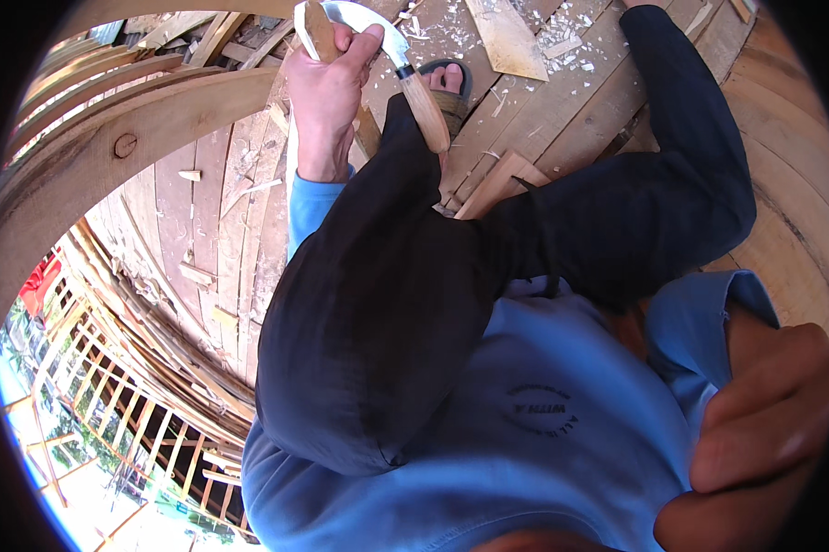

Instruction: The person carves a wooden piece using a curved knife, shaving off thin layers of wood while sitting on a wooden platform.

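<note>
Up near the top of the view, the left hand (327, 92) reaches forward from a blue sleeve (309, 207), fingers wrapped tight around a small piece of wood (321, 32) held upright, thumb pressed against its side. Just beside it lies a curved knife (391, 60): a pale, hooked metal blade arcing over the wood, with a light wooden handle slanting down across the dark trouser knee (378, 304). The right hand (773, 432) is raised close to the camera at the lower right, blurred, fingers bent; whether it grips anything cannot be told. Below, wood shavings (562, 41) litter the plank floor (562, 101), a sandalled foot (449, 85) resting there
</note>
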Available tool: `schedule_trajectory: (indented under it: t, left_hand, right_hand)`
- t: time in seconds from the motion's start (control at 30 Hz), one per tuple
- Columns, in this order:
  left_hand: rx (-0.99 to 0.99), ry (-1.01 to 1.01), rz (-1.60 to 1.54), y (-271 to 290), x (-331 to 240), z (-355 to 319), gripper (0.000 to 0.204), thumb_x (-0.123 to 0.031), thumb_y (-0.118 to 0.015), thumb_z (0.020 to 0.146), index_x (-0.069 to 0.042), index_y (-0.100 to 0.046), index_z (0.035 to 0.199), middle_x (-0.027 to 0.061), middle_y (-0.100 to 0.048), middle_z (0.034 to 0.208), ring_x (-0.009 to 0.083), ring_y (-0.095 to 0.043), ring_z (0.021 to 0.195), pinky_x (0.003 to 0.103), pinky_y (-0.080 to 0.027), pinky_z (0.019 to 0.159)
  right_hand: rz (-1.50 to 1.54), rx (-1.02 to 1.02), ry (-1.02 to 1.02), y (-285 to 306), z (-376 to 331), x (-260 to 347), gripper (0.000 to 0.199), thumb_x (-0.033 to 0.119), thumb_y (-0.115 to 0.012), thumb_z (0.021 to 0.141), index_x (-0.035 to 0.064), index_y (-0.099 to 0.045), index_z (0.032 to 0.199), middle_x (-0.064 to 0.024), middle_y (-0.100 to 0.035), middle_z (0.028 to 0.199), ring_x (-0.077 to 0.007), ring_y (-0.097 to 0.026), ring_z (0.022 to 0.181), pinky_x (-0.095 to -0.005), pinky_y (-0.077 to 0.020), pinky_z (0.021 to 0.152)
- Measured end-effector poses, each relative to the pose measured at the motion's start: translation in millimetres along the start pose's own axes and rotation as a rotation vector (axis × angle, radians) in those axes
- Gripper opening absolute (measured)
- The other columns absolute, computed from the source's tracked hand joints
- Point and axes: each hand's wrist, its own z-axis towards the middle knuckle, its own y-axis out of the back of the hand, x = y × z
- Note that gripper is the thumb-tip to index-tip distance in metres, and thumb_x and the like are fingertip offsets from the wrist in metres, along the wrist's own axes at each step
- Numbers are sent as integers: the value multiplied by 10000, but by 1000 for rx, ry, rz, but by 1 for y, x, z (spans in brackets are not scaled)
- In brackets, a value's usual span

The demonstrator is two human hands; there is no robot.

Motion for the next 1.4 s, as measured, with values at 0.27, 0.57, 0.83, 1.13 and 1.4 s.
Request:
schedule_trajectory:
  t: [0.27,0.57,0.83,1.13,1.4]
  left_hand:
    - [-29,49,87,-5,-5,-1,271,-62,-762,876,-123,-517,779,-39,-519,655,70,-466,536,249,-366,502]
    - [-49,7,353,-3,-8,-2,224,-86,-736,885,-109,-538,784,-15,-549,694,106,-526,591,293,-424,534]
    - [-68,43,25,-1,-6,-3,302,-15,-764,873,-117,-508,749,-39,-535,628,41,-470,514,219,-338,480]
    - [-27,62,2,-6,-10,-4,299,-16,-751,891,-128,-495,786,-34,-536,693,54,-447,539,230,-333,501]
    - [-47,54,25,-5,-9,-4,279,-20,-757,890,-127,-516,797,-35,-539,692,58,-447,542,232,-321,507]
  right_hand:
    - [25,-31,3,-1,12,7,372,107,-676,770,218,-620,1121,-87,-611,654,-152,-512,472,-246,-340,424]
    - [677,251,134,42,-31,-57,288,134,-674,964,217,-647,1239,-35,-684,653,-29,-487,392,-169,-393,360]
    - [-468,-4,-704,11,-47,-120,658,-96,-490,915,154,-493,1524,-83,-677,718,-124,-576,578,-251,-482,584]
    - [-426,-52,-528,3,-48,-135,709,-92,-510,862,268,-560,1472,-169,-666,791,-215,-559,550,-320,-498,602]
    - [85,-33,-744,8,-49,-133,709,-81,-518,912,225,-466,1549,-3,-587,723,-38,-512,652,-233,-455,612]
